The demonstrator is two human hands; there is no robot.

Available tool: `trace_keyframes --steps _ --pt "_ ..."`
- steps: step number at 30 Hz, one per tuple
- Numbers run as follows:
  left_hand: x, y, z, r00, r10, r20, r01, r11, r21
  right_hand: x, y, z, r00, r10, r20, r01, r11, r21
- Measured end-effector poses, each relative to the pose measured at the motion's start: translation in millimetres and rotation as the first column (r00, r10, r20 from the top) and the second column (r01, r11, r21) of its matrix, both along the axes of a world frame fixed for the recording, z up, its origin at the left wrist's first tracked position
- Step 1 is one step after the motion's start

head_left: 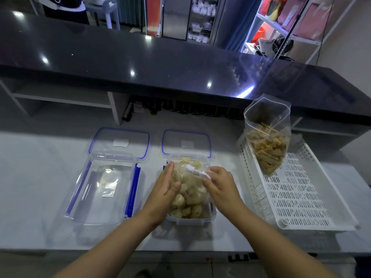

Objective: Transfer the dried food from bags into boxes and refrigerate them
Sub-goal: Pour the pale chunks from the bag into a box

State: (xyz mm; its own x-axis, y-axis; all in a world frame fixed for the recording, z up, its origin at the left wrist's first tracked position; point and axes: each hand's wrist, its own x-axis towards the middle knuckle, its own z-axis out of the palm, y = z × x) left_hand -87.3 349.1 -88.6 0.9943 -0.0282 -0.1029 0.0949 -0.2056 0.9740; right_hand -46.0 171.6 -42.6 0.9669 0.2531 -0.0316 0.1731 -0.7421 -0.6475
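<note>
Pressing bag [190, 190] with spread left grip [167, 186], pinching its zip edge with right grip [218, 182]. Keep mouth low inside middle box [192, 221]; shake gently, avoiding spill.

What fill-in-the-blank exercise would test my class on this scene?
1. The box without food is the ____ one.
2. The stick bag stands in the white ____.
3. The lids have ____ seals.
4. The right hand pinches the ____ of pale food.
Missing words: left; basket; blue; bag.
</note>
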Motion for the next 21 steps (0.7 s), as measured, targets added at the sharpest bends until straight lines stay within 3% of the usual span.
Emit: trace_keyframes --steps 4,8,15,21 --pt "-2.5 2.8 0.1 0.998 -0.059 0.035 0.048 0.963 0.265 9.3 -7.6 17.7 0.969 -0.179 -0.170 0.229 0.907 0.353" --pt "-5.8 0.6 -2.9 0.992 -0.118 0.038 0.090 0.894 0.440 16.1 -15.7 24.0 0.923 -0.192 -0.334 0.335 0.828 0.450" --pt "-9.7 -2.7 0.7 0.984 -0.173 0.039 0.129 0.850 0.511 29.3 -14.9 32.3 0.900 -0.230 -0.370 0.407 0.747 0.526" --pt "-1.7 -0.8 7.3 0.994 -0.090 0.060 0.056 0.905 0.423 39.2 -10.2 48.2 0.922 -0.209 -0.325 0.363 0.758 0.543"
